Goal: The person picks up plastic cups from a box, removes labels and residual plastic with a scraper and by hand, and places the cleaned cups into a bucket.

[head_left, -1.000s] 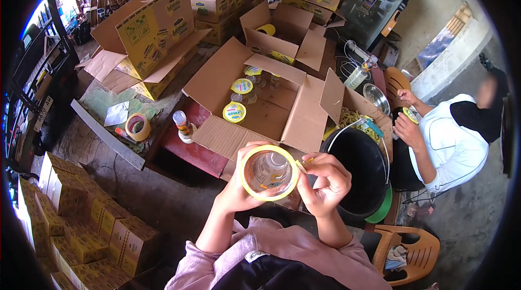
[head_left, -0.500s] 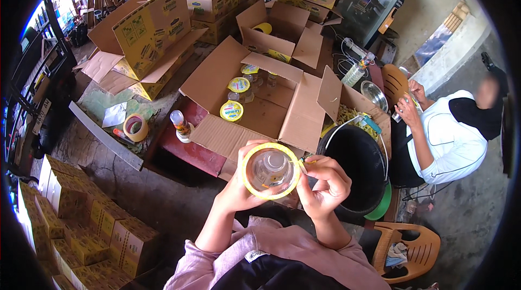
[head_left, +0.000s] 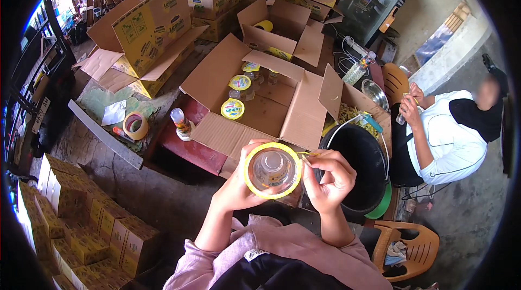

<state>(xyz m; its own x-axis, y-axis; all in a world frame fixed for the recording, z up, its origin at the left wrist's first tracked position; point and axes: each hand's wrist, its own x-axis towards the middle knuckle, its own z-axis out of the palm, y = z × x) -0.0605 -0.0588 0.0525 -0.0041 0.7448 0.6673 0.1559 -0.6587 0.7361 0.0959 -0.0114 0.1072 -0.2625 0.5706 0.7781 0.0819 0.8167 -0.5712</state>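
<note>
A clear plastic cup [head_left: 269, 179] with a yellow ring around its rim is held in front of me, its mouth facing up. My left hand [head_left: 234, 186] is wrapped around the cup's left side. At the rim's right edge, my right hand [head_left: 330, 182] pinches a thin yellow strip [head_left: 308, 154] between thumb and fingers. The strip reaches toward the ring. Just beyond the hands, an open cardboard box [head_left: 266, 120] holds several clear cups, some with yellow printed lids, such as the nearest lidded cup [head_left: 233, 109].
A black bucket [head_left: 355, 173] stands to the right of my hands, beside a box of yellow scraps [head_left: 364, 119]. Tape [head_left: 135, 125] and a small bottle [head_left: 179, 120] lie to the left. A co-worker [head_left: 456, 132] sits at right, handling a cup. Stacked cartons [head_left: 92, 230] stand lower left.
My right hand has moved slightly right, and more of the yellow strip shows between it and the rim. The co-worker's hands have shifted.
</note>
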